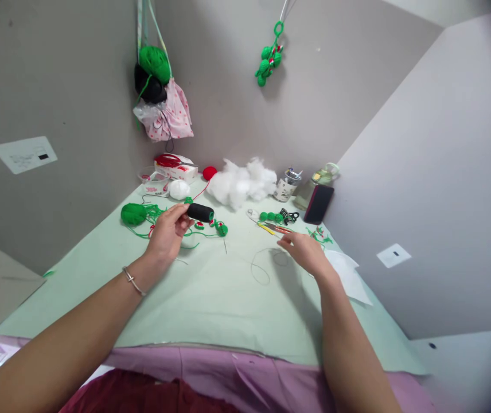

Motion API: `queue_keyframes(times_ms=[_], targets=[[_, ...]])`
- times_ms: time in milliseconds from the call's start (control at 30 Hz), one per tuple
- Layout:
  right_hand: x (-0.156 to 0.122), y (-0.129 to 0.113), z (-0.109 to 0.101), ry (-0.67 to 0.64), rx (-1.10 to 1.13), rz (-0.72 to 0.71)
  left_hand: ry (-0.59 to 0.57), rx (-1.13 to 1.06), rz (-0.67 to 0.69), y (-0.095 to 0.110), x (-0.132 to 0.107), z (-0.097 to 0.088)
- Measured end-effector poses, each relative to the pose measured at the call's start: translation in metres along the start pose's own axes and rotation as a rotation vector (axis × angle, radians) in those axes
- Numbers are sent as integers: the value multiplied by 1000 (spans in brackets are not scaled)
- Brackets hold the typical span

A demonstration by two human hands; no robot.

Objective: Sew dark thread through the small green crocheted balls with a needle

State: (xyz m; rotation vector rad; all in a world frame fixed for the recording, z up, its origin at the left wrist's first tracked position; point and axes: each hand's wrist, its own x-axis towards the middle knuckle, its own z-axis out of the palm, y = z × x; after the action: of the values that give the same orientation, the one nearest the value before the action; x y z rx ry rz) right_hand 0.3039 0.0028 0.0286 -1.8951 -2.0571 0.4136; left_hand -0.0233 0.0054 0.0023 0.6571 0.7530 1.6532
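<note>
A spool of black thread (199, 213) is gripped at one end by my left hand (166, 234), above the table. My right hand (306, 252) hovers farther right, fingertips drawn together; whatever they pinch is too small to make out. Just beyond those fingers lie a yellow-handled tool (267, 229) and a slim orange-handled tool (282, 229). A fine dark thread (259, 281) lies in loops on the table, left of my right hand. Small green crocheted pieces (222, 229) with red and white bits rest behind the spool, and a needle-like piece (225, 246) lies nearer me.
Green yarn (133, 214) sits at left, with white yarn (179, 189) and red scissors (168, 161) on a box. White stuffing (241, 182) is piled at the back. A phone (319, 204) leans against a bottle (306, 194) at right, near white paper (349, 278).
</note>
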Motion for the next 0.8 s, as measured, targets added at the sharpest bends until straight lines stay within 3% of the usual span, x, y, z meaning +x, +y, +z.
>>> queue_keyframes(times_ms=[67, 133, 200, 300, 333, 467, 567, 600, 667, 800], targets=[[2, -10, 13, 45, 186, -29, -78, 58, -32, -4, -6, 3], [0, -29, 27, -63, 544, -156, -182, 163, -62, -9, -14, 7], [-7, -49, 40, -244, 827, -278, -292, 299, -72, -13, -23, 11], [-18, -68, 50, -586, 963, -355, -371, 397, -76, -16, -29, 15], [-19, -70, 50, -633, 962, -358, -350, 374, -74, -16, -28, 15], [-17, -52, 33, -581, 854, -359, -105, 86, -15, -7, -7, 4], [-13, -32, 16, -729, 559, -327, 81, -105, 12, 4, 12, -7], [-11, -25, 11, -719, 439, -298, 115, -132, 19, 7, 16, -10], [-8, -14, 7, -569, 256, -242, 128, -147, 20, 10, 18, -11], [-2, -8, 8, -252, 196, -223, -33, -47, -7, 0, 6, -2]])
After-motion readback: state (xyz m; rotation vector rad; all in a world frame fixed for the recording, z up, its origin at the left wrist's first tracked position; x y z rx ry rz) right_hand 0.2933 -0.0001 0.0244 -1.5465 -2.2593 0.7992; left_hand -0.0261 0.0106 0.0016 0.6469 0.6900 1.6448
